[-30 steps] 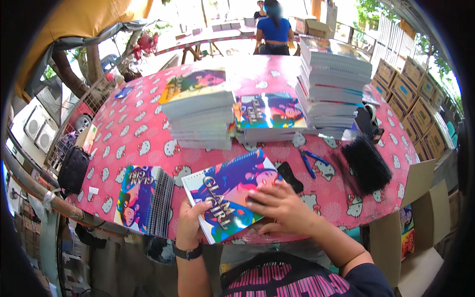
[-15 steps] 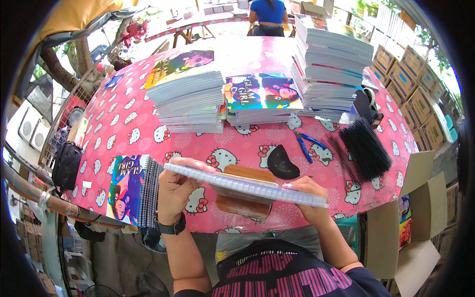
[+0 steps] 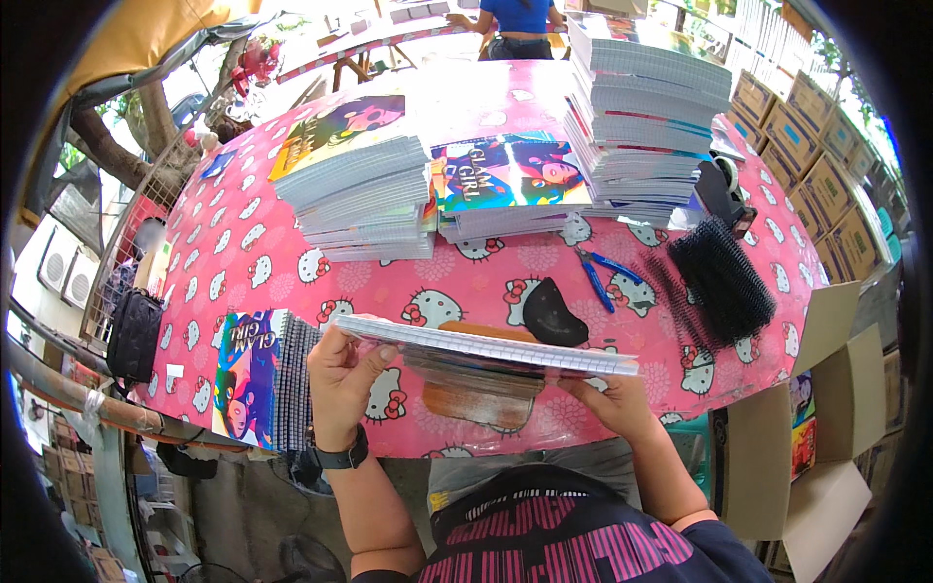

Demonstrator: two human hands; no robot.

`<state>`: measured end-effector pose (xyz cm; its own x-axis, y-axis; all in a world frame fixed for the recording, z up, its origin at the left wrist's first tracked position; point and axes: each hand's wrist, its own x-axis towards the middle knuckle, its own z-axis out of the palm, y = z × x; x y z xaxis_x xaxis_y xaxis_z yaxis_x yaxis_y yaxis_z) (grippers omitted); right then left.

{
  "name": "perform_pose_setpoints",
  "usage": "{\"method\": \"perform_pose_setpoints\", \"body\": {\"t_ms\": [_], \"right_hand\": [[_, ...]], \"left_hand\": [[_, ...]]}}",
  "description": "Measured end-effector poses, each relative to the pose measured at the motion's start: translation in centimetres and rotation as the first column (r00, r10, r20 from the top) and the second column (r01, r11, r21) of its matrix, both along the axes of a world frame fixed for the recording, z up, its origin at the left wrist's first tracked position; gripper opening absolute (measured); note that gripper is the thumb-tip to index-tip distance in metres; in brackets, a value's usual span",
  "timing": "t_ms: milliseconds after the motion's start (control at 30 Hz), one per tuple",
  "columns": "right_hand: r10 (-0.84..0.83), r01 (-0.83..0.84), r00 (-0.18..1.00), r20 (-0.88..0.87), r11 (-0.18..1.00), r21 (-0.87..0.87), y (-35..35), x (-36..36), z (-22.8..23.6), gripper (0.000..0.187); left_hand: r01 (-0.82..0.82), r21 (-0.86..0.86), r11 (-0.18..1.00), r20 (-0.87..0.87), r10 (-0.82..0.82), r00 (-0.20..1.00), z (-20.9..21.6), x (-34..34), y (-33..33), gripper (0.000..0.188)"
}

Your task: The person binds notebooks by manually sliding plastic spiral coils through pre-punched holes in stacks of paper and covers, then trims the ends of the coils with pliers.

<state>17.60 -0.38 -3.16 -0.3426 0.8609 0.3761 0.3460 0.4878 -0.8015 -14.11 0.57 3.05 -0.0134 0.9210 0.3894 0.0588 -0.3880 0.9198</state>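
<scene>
A notebook-sized stack of pages (image 3: pixel 486 344) is held almost edge-on above the table, its long white edge facing me. My left hand (image 3: pixel 340 384) grips the left end, thumb on the near side. At the right end, my right hand (image 3: pixel 612 396) is closed on the lower edge; its far fingers are hidden. Beneath the pages lies a wooden block (image 3: pixel 476 406), partly covered. Left of my left hand is a pile of spiral-bound notebooks (image 3: pixel 248 379) with colourful covers. Beyond the pages rest a black half-moon piece (image 3: pixel 556 313) and blue-handled pliers (image 3: pixel 600 282).
Tall paper stacks (image 3: pixel 651 126) stand at the back right, lower stacks (image 3: pixel 360 199) at back left and centre. Black spiral coils (image 3: pixel 724 282) lie at right, near a black tape dispenser (image 3: pixel 724 194). An open carton (image 3: pixel 758 466) stands beside the pink table (image 3: pixel 282 282). Another person (image 3: pixel 520 24) is far ahead.
The page stack has turned to lie more level, its right end rising slightly. My right fingers have shifted from its near face to its lower edge. The far person's arm has moved out leftward.
</scene>
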Motion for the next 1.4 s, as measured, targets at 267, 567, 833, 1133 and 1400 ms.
{"method": "perform_pose_setpoints", "body": {"t_ms": [267, 567, 833, 1133, 1400], "right_hand": [[-0.023, -0.225, 0.636, -0.771, 0.951, -0.214, 0.0, -5.7, 1.3, 0.036], [-0.319, 0.3, 0.889, -0.328, 0.948, -0.108, 3.9, -0.6, 0.9, 0.018], [-0.734, 0.688, 0.396, 0.552, 0.635, 0.351, 8.4, 14.2, -5.2, 0.027], [-0.665, 0.567, 0.508, 0.547, 0.737, 0.369, 9.4, 13.9, -4.5, 0.02], [-0.724, 0.682, 0.58, 0.372, 0.682, 0.263, 9.2, 16.1, -1.4, 0.032]], "left_hand": [[0.119, -0.04, 0.992, 0.4, -0.093, 0.912, -4.8, 1.0, 0.9, 0.068], [-0.262, -0.101, 0.96, 0.318, 0.281, 0.905, -6.5, 2.9, 0.8, 0.018], [-0.378, -0.083, 0.922, 0.382, 0.38, 0.842, -7.2, 3.8, 1.2, 0.018], [-0.292, -0.146, 0.945, 0.359, 0.326, 0.875, -7.0, 3.2, 0.7, 0.024], [-0.463, 0.435, 0.772, -0.37, 0.622, 0.69, -3.4, 7.1, -1.8, 0.071]]}}
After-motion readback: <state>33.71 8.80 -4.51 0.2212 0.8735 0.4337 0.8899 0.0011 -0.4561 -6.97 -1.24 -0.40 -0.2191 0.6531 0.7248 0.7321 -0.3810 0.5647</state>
